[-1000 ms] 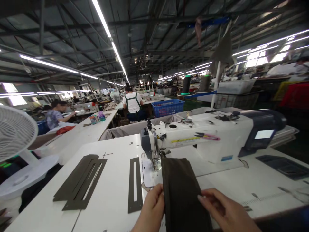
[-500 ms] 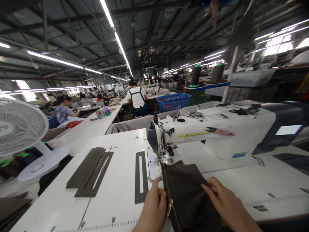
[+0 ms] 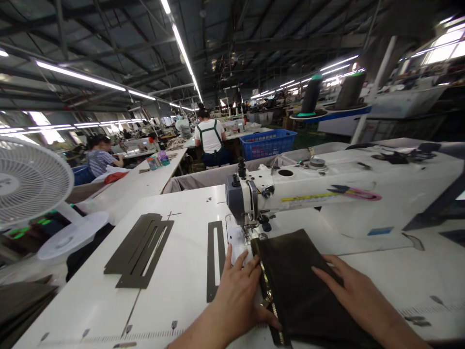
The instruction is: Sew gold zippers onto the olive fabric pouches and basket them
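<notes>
A dark olive fabric piece (image 3: 303, 286) lies on the sewing machine bed, its top left corner close to the presser foot (image 3: 250, 233). Along its left edge runs a brass-coloured zipper (image 3: 268, 281) with a metal pull (image 3: 267, 299). My left hand (image 3: 236, 295) rests with fingers spread; its fingertips touch the zipper edge just below the foot, and the thumb lies lower on the zipper. At the right edge, my right hand (image 3: 358, 293) grips the fabric, thumb on top; its other fingers are partly hidden. The white sewing machine (image 3: 327, 208) stands behind.
Left of the hands lie a slotted olive strip (image 3: 211, 261) and a stack of olive pieces (image 3: 134, 247). Pink-handled snips (image 3: 358, 193) rest on the machine arm. A white fan (image 3: 32, 184) stands at left, a blue basket (image 3: 269, 144) beyond. Two people work farther back.
My left hand has gone from bent fingers at the zipper to spread fingers laid over its edge. The fabric's upper edge now lies flatter, and the zipper shows more. The view has shifted slightly.
</notes>
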### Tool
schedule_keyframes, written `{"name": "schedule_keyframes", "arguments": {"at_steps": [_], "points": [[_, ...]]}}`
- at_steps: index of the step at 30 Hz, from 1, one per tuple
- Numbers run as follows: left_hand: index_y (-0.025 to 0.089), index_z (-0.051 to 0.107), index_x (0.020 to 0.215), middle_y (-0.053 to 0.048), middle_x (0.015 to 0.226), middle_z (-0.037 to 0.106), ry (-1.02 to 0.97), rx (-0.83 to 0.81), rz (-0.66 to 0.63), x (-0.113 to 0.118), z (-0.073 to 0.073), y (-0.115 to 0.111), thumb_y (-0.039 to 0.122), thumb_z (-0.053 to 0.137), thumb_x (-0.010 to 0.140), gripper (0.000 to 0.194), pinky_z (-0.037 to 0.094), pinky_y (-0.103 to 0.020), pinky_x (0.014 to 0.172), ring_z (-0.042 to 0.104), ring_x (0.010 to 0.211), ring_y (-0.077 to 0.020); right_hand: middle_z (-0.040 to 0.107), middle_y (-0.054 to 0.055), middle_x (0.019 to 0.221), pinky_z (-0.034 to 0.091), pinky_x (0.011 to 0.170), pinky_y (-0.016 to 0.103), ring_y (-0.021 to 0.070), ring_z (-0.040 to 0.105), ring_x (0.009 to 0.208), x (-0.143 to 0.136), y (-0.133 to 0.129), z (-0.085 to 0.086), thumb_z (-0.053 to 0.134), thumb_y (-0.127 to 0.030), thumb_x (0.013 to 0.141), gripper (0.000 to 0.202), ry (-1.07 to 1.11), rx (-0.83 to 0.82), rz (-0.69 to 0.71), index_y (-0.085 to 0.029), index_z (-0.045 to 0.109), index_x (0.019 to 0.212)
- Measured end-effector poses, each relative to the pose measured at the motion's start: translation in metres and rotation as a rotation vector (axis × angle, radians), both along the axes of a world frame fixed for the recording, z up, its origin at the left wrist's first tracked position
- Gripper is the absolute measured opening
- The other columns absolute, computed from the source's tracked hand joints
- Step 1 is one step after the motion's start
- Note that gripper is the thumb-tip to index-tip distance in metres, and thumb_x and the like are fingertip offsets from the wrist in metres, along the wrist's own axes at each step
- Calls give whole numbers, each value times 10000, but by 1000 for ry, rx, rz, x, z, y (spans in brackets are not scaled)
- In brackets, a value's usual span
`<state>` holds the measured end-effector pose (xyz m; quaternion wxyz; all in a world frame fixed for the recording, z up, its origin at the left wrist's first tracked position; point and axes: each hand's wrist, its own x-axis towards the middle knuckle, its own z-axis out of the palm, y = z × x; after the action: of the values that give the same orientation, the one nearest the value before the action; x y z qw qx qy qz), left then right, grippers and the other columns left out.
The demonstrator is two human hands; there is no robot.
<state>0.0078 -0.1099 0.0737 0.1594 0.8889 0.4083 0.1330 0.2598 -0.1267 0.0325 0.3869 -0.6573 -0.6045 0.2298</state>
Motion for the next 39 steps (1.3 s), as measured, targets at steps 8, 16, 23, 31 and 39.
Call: {"name": "schedule_keyframes", "arguments": {"at_steps": [8, 16, 23, 31, 39], "points": [[108, 295, 1389, -177, 1444, 264, 108, -45, -115, 3, 7, 21, 722, 618, 610, 1043, -11, -583, 1082, 127, 1350, -367, 689, 65, 711, 522, 574, 310, 215, 663, 631, 10, 45, -1, 347, -509, 873, 437, -364, -66, -19, -154, 575, 987], [32, 203, 1408, -206, 1464, 123, 172, -117, -65, 11, 10, 36, 743, 604, 595, 1151, -54, -531, 1090, 10, 1345, -388, 642, 191, 1006, 486, 656, 486, 329, 631, 831, -6, 74, 0, 306, -167, 886, 388, -696, 127, 41, -87, 540, 1185], [48, 174, 1418, -215, 1468, 109, 173, -105, -69, 10, 3, 44, 764, 614, 555, 1205, -44, -577, 1072, -13, 1339, -407, 437, 101, 1364, 290, 1041, 455, 219, 331, 1292, -55, 40, -8, 358, -261, 912, 444, -887, 534, 431, -96, 412, 1321], [266, 646, 1060, -71, 1293, 521, -47, -14, -99, 2, -15, -22, 467, 608, 814, 320, 102, -550, 1094, 419, 1239, -303, 359, 111, 1407, 321, 1021, 447, 211, 290, 1314, -54, 38, -26, 311, -254, 931, 451, -869, 518, 425, -87, 378, 1344], [139, 119, 1441, -219, 1450, 210, 64, 186, 110, -73, -16, -43, 580, 624, 743, 968, 213, -610, 1037, 204, 1323, -396, 393, 95, 1389, 341, 993, 461, 227, 359, 1278, -60, 28, -25, 397, -358, 909, 493, -900, 584, 423, -124, 389, 1342]]}}
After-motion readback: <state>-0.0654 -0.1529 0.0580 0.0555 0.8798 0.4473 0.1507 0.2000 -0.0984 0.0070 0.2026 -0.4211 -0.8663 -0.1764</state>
